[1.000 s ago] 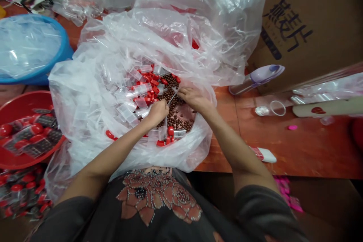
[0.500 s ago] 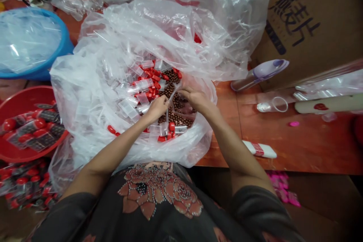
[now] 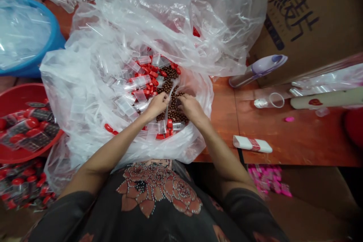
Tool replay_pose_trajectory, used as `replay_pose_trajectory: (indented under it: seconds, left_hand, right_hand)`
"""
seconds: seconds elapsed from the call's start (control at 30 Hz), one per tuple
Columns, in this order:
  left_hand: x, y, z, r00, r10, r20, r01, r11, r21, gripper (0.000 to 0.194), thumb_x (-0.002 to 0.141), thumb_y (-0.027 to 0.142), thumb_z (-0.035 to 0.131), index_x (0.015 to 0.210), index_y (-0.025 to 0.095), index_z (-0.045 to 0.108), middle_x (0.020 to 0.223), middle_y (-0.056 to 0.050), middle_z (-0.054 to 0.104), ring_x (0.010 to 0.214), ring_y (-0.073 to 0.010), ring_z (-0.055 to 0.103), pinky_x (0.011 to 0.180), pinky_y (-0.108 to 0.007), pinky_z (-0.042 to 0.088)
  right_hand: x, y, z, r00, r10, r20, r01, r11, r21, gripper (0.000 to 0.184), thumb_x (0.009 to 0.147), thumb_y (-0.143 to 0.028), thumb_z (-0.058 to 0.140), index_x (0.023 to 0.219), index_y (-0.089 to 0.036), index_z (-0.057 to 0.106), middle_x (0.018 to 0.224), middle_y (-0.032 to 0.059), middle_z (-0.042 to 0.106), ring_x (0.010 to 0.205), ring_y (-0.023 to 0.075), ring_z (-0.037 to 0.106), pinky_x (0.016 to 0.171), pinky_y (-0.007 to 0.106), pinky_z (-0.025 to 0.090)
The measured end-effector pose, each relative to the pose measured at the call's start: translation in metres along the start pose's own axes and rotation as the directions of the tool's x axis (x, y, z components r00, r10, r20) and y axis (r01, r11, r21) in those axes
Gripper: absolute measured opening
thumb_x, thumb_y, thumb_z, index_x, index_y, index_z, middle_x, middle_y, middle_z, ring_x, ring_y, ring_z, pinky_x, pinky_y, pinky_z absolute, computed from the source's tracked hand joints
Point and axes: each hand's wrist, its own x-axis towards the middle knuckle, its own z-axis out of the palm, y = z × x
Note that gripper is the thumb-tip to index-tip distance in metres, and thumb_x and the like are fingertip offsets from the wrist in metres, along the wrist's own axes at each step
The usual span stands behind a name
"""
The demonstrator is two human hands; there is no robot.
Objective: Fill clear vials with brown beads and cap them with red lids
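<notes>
Brown beads (image 3: 171, 92) between left hand (image 3: 157, 106) and right hand (image 3: 191, 108) (bagged)

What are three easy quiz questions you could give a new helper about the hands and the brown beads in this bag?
1. True or false: the brown beads lie inside the clear plastic bag.
2. Which is nearer the cardboard box? A: the left hand. B: the right hand.
3. Fill in the blank: the tubes in the red basin have ____ caps.

Key: 1 true; 2 B; 3 red.
</notes>
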Motion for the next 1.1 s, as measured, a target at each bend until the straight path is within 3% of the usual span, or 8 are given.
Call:
replay_pose_trajectory:
  seconds: [0.23,0.4,0.5,0.63,0.7,0.8,0.9,1.1]
  left_hand:
    - [0.001,-0.005,-0.005,0.998,-0.062,-0.009,0.06,0.993,-0.1,0.011,0.093,0.023,0.049,0.084,0.02,0.055,0.063,0.003,0.056,0.057,-0.0142,0.057,0.058,-0.024,0.045]
    - [-0.006,-0.004,-0.01,0.99,-0.138,0.019,0.139,0.961,-0.239,0.006,0.092,0.02,0.05,0.089,0.019,0.055,0.064,0.004,0.054,0.049,-0.0113,0.054,0.052,-0.022,0.045]
    - [-0.015,-0.004,-0.01,0.996,-0.07,-0.056,0.048,0.948,-0.315,0.014,0.09,0.016,0.049,0.1,0.018,0.058,0.076,0.001,0.061,0.058,-0.0119,0.058,0.056,-0.023,0.049]
    - [-0.032,-0.002,-0.007,0.986,0.16,-0.041,-0.161,0.869,-0.468,0.038,0.081,0.011,0.056,0.119,0.017,0.06,0.11,-0.007,0.069,0.097,-0.017,0.067,0.086,-0.028,0.054]
    - [-0.039,-0.001,-0.005,0.973,0.229,0.01,-0.185,0.809,-0.558,0.047,0.078,0.013,0.062,0.125,0.016,0.059,0.122,-0.01,0.068,0.11,-0.0202,0.065,0.098,-0.032,0.051]
    - [-0.046,0.0,-0.005,0.978,0.206,0.017,-0.139,0.72,-0.68,0.051,0.078,0.026,0.072,0.126,0.015,0.06,0.124,-0.011,0.068,0.112,-0.0234,0.066,0.1,-0.036,0.051]
    - [-0.052,0.002,-0.01,0.992,0.127,0.008,-0.077,0.655,-0.751,0.05,0.075,0.036,0.078,0.118,0.015,0.064,0.118,-0.011,0.07,0.106,-0.0244,0.067,0.092,-0.037,0.056]
    - [-0.073,0.006,-0.034,0.998,0.064,0.024,-0.016,0.566,-0.824,0.051,0.072,0.035,0.083,0.115,0.015,0.066,0.113,-0.01,0.072,0.101,-0.0221,0.068,0.084,-0.034,0.059]
  right_hand:
    - [0.018,-0.01,0.012,0.99,0.057,-0.127,-0.003,0.923,0.385,0.042,0.083,-0.016,0.065,0.125,-0.014,0.063,0.123,0.013,0.065,0.118,0.024,0.059,0.105,0.038,0.045]
    - [0.013,-0.01,0.023,0.962,0.162,-0.221,0.04,0.716,0.697,0.04,0.081,-0.024,0.066,0.12,-0.018,0.063,0.122,0.0097,0.065,0.112,0.0217,0.063,0.098,0.038,0.051]
    - [0.005,-0.014,0.026,0.945,0.231,-0.231,0.057,0.581,0.812,0.045,0.08,-0.032,0.067,0.123,-0.022,0.059,0.123,0.008,0.065,0.111,0.0215,0.063,0.094,0.037,0.054]
    - [-0.007,-0.027,0.023,0.919,0.337,-0.206,0.032,0.456,0.89,0.05,0.079,-0.038,0.069,0.125,-0.024,0.056,0.125,0.0075,0.065,0.107,0.0211,0.065,0.091,0.037,0.056]
    - [-0.013,-0.038,0.019,0.901,0.381,-0.209,0.04,0.407,0.913,0.047,0.079,-0.04,0.068,0.121,-0.024,0.056,0.119,0.0071,0.066,0.103,0.0208,0.066,0.091,0.037,0.056]
    - [-0.022,-0.054,0.012,0.881,0.417,-0.221,0.073,0.341,0.937,0.038,0.082,-0.042,0.063,0.115,-0.024,0.058,0.115,0.0067,0.066,0.105,0.0215,0.065,0.091,0.037,0.058]
    - [-0.03,-0.062,0.007,0.901,0.397,-0.175,0.06,0.285,0.957,0.034,0.089,-0.045,0.054,0.116,-0.026,0.058,0.118,0.0065,0.064,0.104,0.0212,0.065,0.085,0.038,0.061]
    - [-0.025,-0.045,0.003,0.897,0.426,-0.119,0.009,0.25,0.968,0.036,0.087,-0.042,0.055,0.119,-0.024,0.059,0.108,0.0053,0.068,0.087,0.0175,0.068,0.075,0.035,0.062]
